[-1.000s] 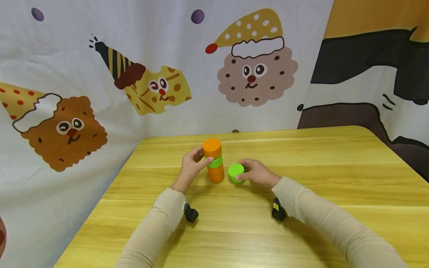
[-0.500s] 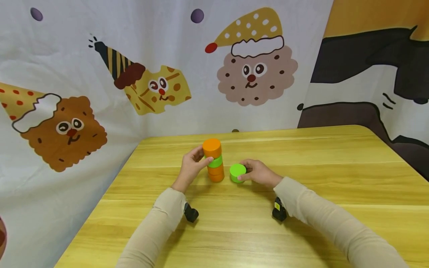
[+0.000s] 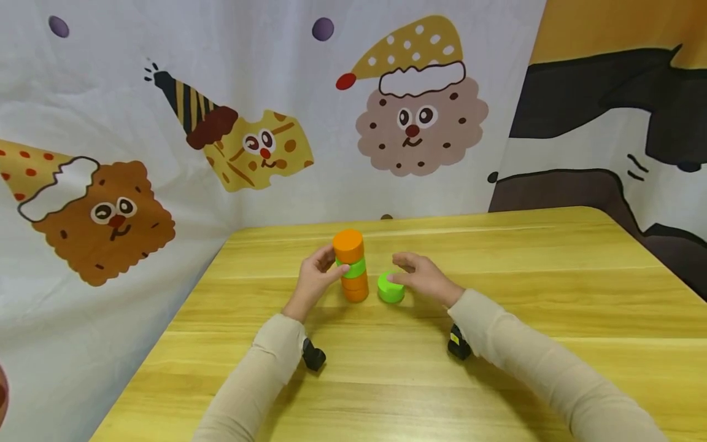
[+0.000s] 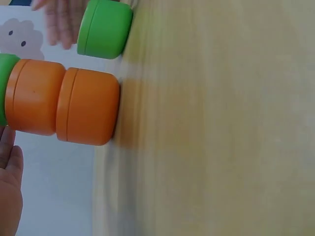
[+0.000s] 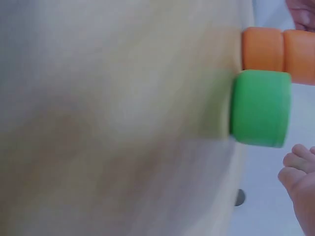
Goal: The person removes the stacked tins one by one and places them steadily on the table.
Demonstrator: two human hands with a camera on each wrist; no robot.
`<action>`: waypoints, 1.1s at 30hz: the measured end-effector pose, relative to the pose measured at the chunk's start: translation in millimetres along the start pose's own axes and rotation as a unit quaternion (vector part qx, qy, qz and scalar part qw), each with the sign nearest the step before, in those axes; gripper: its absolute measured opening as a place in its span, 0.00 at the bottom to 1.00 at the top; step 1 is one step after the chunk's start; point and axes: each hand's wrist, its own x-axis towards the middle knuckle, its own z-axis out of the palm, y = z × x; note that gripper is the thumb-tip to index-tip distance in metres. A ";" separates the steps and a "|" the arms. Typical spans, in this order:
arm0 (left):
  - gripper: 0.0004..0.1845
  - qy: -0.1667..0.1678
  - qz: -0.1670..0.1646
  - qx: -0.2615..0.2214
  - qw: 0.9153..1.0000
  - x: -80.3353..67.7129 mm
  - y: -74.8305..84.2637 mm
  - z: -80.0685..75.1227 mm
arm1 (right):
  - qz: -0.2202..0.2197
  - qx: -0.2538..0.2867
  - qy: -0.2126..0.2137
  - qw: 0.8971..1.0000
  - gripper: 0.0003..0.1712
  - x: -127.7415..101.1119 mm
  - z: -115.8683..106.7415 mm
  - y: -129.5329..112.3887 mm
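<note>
The right hand (image 3: 426,279), fingers spread and empty, hovers above and right of the short, bright-green, plastic-looking cylinder (image 3: 390,292), axis vertical, and is the nearer hand.

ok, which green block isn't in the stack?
The lone green block, directly on the table; the other green one sits between orange blocks.

No word or number can be read. The one label-like mark, a small yellow patch (image 3: 455,337) on the black wrist camera (image 3: 459,349) beside the right sleeve (image 3: 519,337), is too tiny to make out.
</note>
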 end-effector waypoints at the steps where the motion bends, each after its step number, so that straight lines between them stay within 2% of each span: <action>1: 0.27 -0.002 0.001 0.001 1.000 -0.6 -1.4 -0.5 | -0.009 0.001 0.000 1.000 0.41 0.5 -0.4 -3.0; 8: 0.27 -0.015 -0.007 0.006 1.000 -4.1 -4.3 -2.0 | -0.046 -0.030 -0.018 0.998 0.39 4.1 -4.7 -28.1; 15: 0.26 -0.025 -0.014 -0.019 0.999 -10.1 13.1 2.1 | -0.095 -0.080 -0.028 0.992 0.36 12.9 -11.0 -62.0; 17: 0.26 -0.025 -0.015 -0.020 0.999 -9.9 11.5 2.4 | -0.102 -0.090 -0.027 0.990 0.35 15.2 -11.0 -68.8; 23: 0.28 -0.028 -0.015 -0.009 0.999 -3.9 -6.0 0.6 | -0.106 -0.108 -0.024 0.988 0.37 20.2 -8.2 -87.3; 26: 0.29 -0.033 -0.016 0.000 0.999 -3.2 -8.7 0.9 | -0.112 -0.123 -0.020 0.986 0.37 22.8 -5.9 -92.3; 30: 0.29 -0.029 -0.030 0.007 0.999 -4.7 -7.0 0.5 | -0.104 -0.138 -0.027 0.985 0.38 26.6 -2.3 -96.6; 33: 0.28 -0.029 -0.041 0.014 0.999 -8.7 4.9 1.2 | -0.096 -0.143 -0.033 0.985 0.40 27.8 0.1 -99.0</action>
